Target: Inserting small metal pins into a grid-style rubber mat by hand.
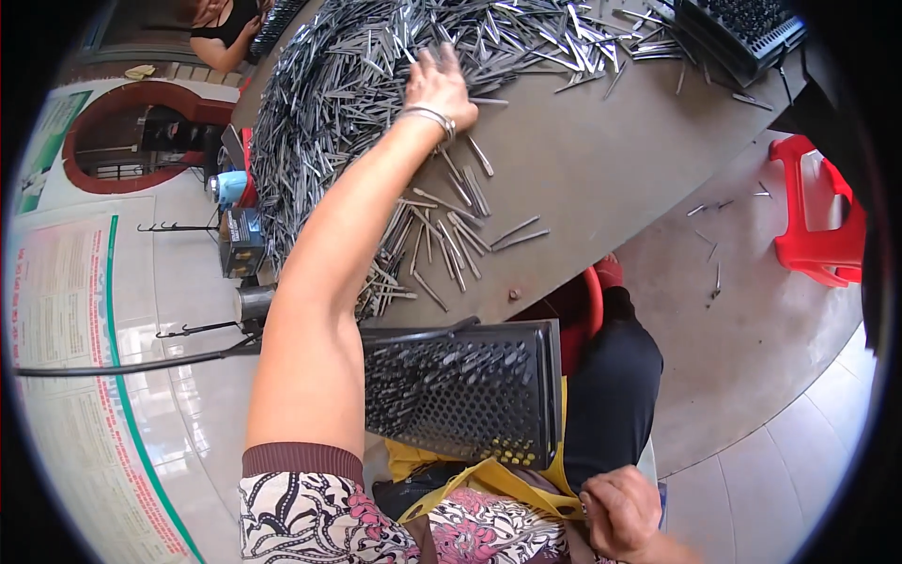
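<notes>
My left hand (440,89) reaches across the table to a big heap of slim grey metal rods (329,122). Its fingers are stretched out over the heap, slightly blurred, and nothing shows held in them. A bracelet circles that wrist. Close to my body at the lower right, my right hand (622,512) is closed, its fingers curled together; whatever they may hold is hidden. On my lap rests a black perforated rack (451,395) with many rods standing in its holes and several yellow spots in its near corner. Loose rods (451,235) lie between heap and table edge.
A second black rack (742,42) stands at the table's far right. Beyond the grey table (564,169), a red plastic stool (817,216) stands on the floor with scattered rods. Another person (225,38) is at the far left. A thin black bar (141,369) crosses from the left.
</notes>
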A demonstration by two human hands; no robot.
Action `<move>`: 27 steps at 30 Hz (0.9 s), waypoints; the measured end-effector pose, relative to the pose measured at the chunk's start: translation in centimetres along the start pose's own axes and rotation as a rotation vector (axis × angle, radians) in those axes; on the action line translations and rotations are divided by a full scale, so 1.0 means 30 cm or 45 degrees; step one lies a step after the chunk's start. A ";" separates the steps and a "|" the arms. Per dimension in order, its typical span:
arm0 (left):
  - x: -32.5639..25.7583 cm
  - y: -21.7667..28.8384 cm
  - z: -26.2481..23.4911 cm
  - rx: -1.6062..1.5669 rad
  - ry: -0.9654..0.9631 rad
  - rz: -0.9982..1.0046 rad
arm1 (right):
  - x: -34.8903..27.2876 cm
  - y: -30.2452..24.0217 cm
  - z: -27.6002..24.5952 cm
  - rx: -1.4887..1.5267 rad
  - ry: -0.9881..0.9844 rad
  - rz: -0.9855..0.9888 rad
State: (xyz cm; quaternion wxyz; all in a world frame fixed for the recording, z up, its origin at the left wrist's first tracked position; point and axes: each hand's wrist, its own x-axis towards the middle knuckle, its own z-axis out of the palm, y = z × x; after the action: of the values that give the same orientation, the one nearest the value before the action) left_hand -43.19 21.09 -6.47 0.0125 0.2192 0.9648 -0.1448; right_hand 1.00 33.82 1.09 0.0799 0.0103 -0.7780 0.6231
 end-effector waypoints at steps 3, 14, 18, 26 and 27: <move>0.115 -0.054 0.006 -0.135 -0.177 -0.142 | 0.024 0.015 -0.008 0.002 -0.012 0.071; 0.130 -0.143 0.042 -0.078 0.089 0.174 | 0.026 0.073 0.011 0.006 -0.121 0.257; 0.059 -0.157 0.050 -0.027 0.076 0.224 | -0.005 0.093 0.046 -0.110 -0.138 0.160; -0.041 -0.245 -0.089 -0.218 0.150 -0.031 | -0.038 0.058 0.064 -0.244 -0.104 0.015; -0.045 -0.284 -0.073 -0.198 0.322 0.048 | -0.042 0.052 0.066 -0.252 -0.093 0.006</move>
State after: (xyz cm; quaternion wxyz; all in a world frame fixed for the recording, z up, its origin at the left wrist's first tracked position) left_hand -45.50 13.81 -1.92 -0.0895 0.2520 0.9627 -0.0408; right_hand 1.84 32.15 -1.02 0.0505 0.0232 -0.8382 0.5425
